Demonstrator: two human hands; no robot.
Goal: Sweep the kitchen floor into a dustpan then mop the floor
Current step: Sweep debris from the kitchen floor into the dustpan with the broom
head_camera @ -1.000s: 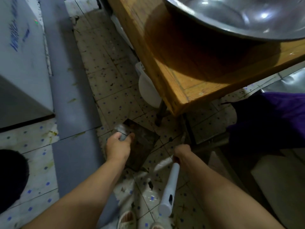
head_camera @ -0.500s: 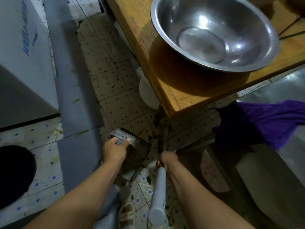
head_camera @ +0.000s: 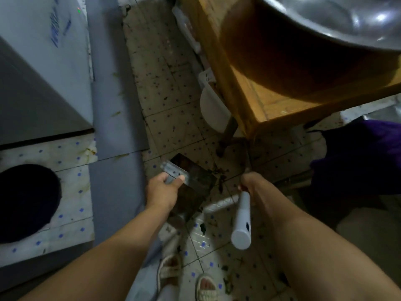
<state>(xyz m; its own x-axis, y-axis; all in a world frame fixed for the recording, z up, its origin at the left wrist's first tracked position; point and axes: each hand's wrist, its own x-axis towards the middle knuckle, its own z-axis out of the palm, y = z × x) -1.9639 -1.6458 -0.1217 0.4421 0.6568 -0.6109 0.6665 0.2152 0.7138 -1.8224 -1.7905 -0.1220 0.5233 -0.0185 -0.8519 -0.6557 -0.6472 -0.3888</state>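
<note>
The left hand [head_camera: 161, 190] is gripping the grey handle of the dustpan [head_camera: 193, 183], which is lying on the floor [head_camera: 173, 118] near the table [head_camera: 256, 105] leg. The right hand [head_camera: 252, 184] is clenching the white broom handle [head_camera: 242, 220]. Compared with half a second ago, the hands are sitting almost the same; only the view is tilting down. Sweeping is still going on, I think, and debris is remaining on the tiles. The purple mop [head_camera: 358, 153] is waiting at the right.

Kitchen — steel bowl [head_camera: 338, 20], wooden table [head_camera: 273, 105]
</note>
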